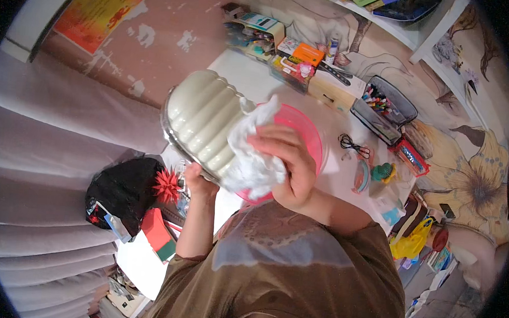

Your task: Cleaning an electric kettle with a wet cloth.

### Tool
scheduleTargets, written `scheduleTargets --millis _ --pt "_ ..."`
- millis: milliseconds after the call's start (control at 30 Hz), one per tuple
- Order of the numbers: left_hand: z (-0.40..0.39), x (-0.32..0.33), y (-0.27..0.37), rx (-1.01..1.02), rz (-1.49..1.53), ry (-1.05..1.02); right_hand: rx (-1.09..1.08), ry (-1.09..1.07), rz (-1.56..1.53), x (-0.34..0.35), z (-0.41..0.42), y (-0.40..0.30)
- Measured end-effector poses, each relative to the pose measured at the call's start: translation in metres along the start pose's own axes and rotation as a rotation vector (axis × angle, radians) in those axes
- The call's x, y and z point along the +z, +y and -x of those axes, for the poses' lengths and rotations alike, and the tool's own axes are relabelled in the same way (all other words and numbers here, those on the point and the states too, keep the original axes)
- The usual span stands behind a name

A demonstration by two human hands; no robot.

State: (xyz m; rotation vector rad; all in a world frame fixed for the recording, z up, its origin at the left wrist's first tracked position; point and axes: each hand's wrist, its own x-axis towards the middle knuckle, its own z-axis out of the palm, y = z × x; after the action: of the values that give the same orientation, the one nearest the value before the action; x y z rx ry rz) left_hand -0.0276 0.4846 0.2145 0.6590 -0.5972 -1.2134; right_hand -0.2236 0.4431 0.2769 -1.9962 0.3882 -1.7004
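A cream, ribbed hard-shell case (207, 116) with a metallic rim is held up in front of me, tilted. My left hand (200, 184) grips its lower edge by the rim; part of the fingers is hidden behind the case. In my right hand (291, 165) is a crumpled white cloth (254, 154), pressed against the right side of the ribbed shell. Behind the cloth and hand, a pink plastic basin (310, 136) stands on the white table (236, 68), partly covered from view.
Along the table's back are an open pencil case (382, 105) with many pens, a wooden drawer box (330, 91) and an organizer (255, 34). A black cable (353, 145) lies to the right. At left sit a black bag (123, 194) and a red spiky ornament (168, 186) near the curtain (53, 160).
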Motion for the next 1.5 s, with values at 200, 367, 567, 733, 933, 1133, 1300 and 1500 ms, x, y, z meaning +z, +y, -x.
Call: scheduleTargets --millis 200,367,567,733,933,1133,1300,1500 --pt "0.009 -0.008 -0.021 0.045 -0.198 -0.045 0.199 0.024 0.163 0.036 0.003 0.005" --pt "0.018 -0.021 -0.031 0.044 -0.439 0.178 0.102 -0.006 0.18 0.052 0.016 -0.008" --pt "0.005 -0.086 -0.036 -0.076 -0.163 0.112 0.014 -0.157 -0.152 0.034 0.016 -0.005" --pt "-0.008 0.014 -0.002 0.07 -0.041 0.084 0.934 0.183 -1.045 -0.03 0.046 0.042" --pt "-0.012 0.021 -0.002 -0.002 0.105 0.158 0.86 0.646 -0.958 -0.047 0.01 0.032" --pt "-0.015 0.024 -0.009 -0.112 0.12 0.212 -0.129 -0.267 0.185 0.008 0.012 0.027" --pt "-0.016 0.008 -0.01 -0.108 -0.019 0.257 -0.195 -0.381 0.174 0.024 0.028 0.026" --pt "-0.012 0.027 0.0 -0.022 0.032 0.249 -0.095 -0.15 0.257 0.013 0.01 0.035"
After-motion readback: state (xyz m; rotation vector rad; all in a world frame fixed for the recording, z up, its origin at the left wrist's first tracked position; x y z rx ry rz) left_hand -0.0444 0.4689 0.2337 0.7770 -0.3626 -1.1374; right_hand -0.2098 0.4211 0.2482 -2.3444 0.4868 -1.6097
